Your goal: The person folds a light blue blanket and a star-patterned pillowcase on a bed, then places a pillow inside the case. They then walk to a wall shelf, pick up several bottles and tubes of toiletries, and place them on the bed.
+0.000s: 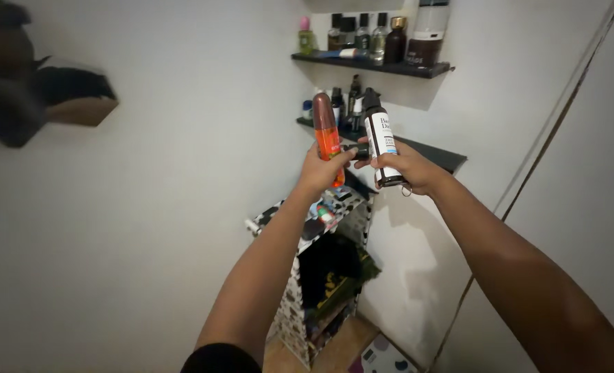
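I see both arms stretched out toward a corner of white walls. My left hand has its grip wrapped round an orange bottle, held upright, brown at the top and bright orange lower down. My right hand has its grip closed on a white can with a black cap, also upright and tilted slightly to the left at the top. The two sit just beside each other, in front of the lower shelf, and a small dark thing shows between the hands; I cannot tell what it is. A small ring hangs under the right hand.

The lower shelf, dark and fixed across the corner, carries a few more bottles behind the ones I hold. Above it, the upper shelf bears a row of bottles and a large jar with a brown base. Below the hands stands a patterned rack with dark cloth inside it and small items on top.
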